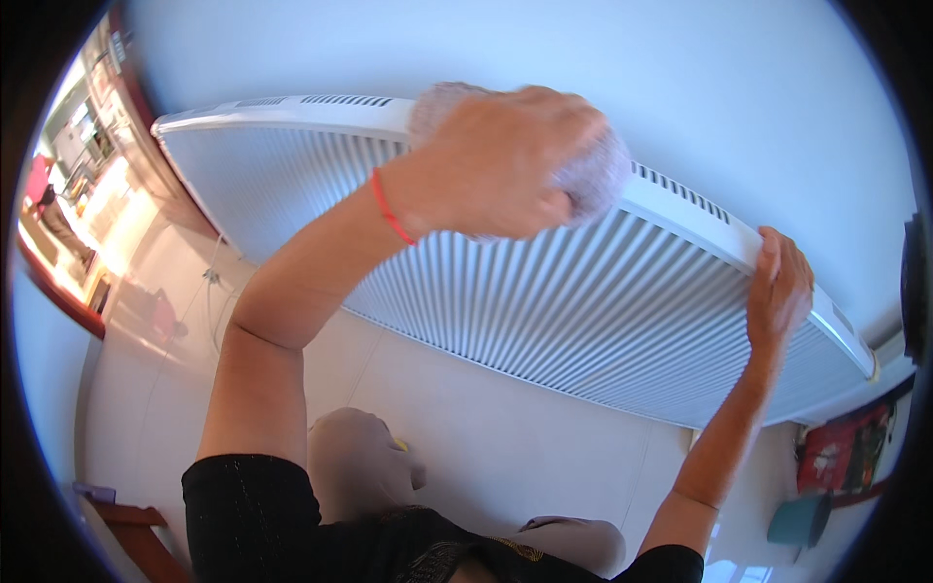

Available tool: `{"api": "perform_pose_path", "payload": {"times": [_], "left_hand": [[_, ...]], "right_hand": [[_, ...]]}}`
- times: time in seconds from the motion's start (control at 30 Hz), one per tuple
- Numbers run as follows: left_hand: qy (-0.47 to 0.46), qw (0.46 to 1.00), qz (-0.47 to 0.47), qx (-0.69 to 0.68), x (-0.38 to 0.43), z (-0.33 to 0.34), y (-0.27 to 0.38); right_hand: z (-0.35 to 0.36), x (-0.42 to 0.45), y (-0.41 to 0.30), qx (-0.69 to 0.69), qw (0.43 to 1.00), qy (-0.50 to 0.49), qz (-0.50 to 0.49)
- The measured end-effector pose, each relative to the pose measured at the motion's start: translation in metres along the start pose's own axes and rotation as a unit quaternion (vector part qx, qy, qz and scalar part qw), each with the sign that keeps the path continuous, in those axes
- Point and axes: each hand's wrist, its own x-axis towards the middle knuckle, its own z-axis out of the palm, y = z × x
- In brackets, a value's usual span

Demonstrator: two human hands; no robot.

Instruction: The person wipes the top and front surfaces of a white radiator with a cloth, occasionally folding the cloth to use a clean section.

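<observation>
A white ribbed panel radiator (510, 299) stretches along the wall before me, with slotted vents in its top edge. My left hand (503, 160), with a red string round the wrist, is slightly blurred and closed over a pale pinkish fluffy cloth (601, 171). It presses the cloth on the middle of the radiator's top edge, hiding that stretch. Toward the right end, my right hand (781, 288) grips the same top edge, fingers over the far side and thumb at its left.
A white cord with a plug (211, 275) hangs beside the radiator's left end above the tiled floor (466, 430). Far left is a doorway with a person (58, 211) beyond. A teal bin (798, 519) and a red patterned bag or box (842, 448) stand lower right. Wooden furniture (138, 535) is lower left.
</observation>
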Motion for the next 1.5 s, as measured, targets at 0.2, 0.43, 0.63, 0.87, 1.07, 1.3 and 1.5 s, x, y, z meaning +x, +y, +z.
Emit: {"api": "perform_pose_path", "payload": {"times": [0.2, 0.43, 0.63, 0.87, 1.07, 1.3, 1.5], "left_hand": [[-0.032, 0.975, -0.199, 0.092, -0.085, -0.062, -0.104], [-0.04, 0.846, -0.521, -0.105, -0.202, -0.159, -0.283], [0.02, 0.915, -0.394, -0.079, -0.165, -0.108, -0.225], [0.008, 0.999, -0.035, -0.006, -0.038, -0.016, -0.058], [0.145, 0.986, 0.078, -0.014, 0.033, 0.06, 0.072], [0.246, 0.967, 0.061, -0.001, 0.043, 0.082, 0.084], [0.122, 0.987, -0.099, 0.041, -0.042, -0.004, -0.019]], "right_hand": [[-0.003, -0.002, 0.006, -0.011, 1.0, 0.017, 0.001], [0.002, 0.0, -0.002, -0.047, 0.999, 0.019, 0.007], [0.002, 0.002, 0.001, -0.044, 0.998, 0.028, 0.027], [-0.004, 0.004, 0.006, -0.069, 0.997, 0.034, 0.02], [0.001, 0.003, 0.0, -0.059, 0.997, 0.043, 0.017], [0.004, 0.0, 0.01, -0.029, 0.999, 0.036, 0.006], [0.014, -0.001, 0.005, -0.054, 0.998, 0.014, 0.001]]}}
